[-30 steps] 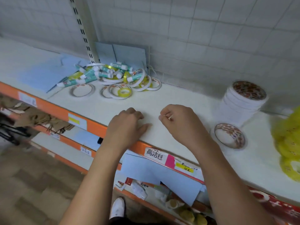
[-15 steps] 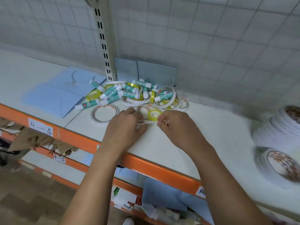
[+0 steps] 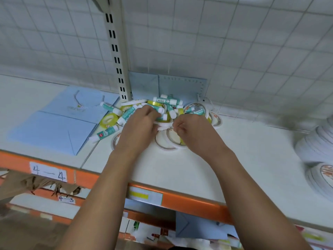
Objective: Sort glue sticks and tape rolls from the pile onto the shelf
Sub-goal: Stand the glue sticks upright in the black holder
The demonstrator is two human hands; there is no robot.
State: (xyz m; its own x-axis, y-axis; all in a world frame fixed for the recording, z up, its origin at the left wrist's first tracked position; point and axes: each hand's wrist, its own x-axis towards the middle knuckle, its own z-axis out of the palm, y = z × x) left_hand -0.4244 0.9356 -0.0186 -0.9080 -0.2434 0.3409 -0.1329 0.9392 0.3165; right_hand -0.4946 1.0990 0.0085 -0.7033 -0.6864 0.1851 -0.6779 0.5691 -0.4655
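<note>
Far left, a pale blue paper bag (image 3: 54,121) with a cord handle is lying flat on the white shelf board (image 3: 180,170). Below it on the orange front rail (image 3: 194,202) there's a handwritten paper label (image 3: 48,171) reading 4—4, with torn brown cardboard (image 3: 21,184) hanging just under that.

Moving right, a cream slotted metal upright (image 3: 116,51) runs up the white gridded back wall (image 3: 234,42). Right at its foot sits the pile (image 3: 167,101) of teal-and-white glue sticks and tape rolls. It's pushed up near the wall, with blue card sheets (image 3: 182,87) leaning behind it. A see-through yellow tape roll (image 3: 109,120) and one loose glue stick (image 3: 106,132) lie on the pile's left fringe, just beside the bag.

The left hand (image 3: 138,127) is on the front of the pile with its fingers curled down among the sticks. It covers them, so honestly I can't tell if it's actually got hold of one. The right hand (image 3: 194,130) is just beside it, knuckles up, fingers tucked in over some flat white tape rings (image 3: 165,143). Same deal there, I can't tell whether it's pinching anything.

Far right, well apart from the pile, there's a blurry stack of white tape rolls (image 3: 317,145).
</note>
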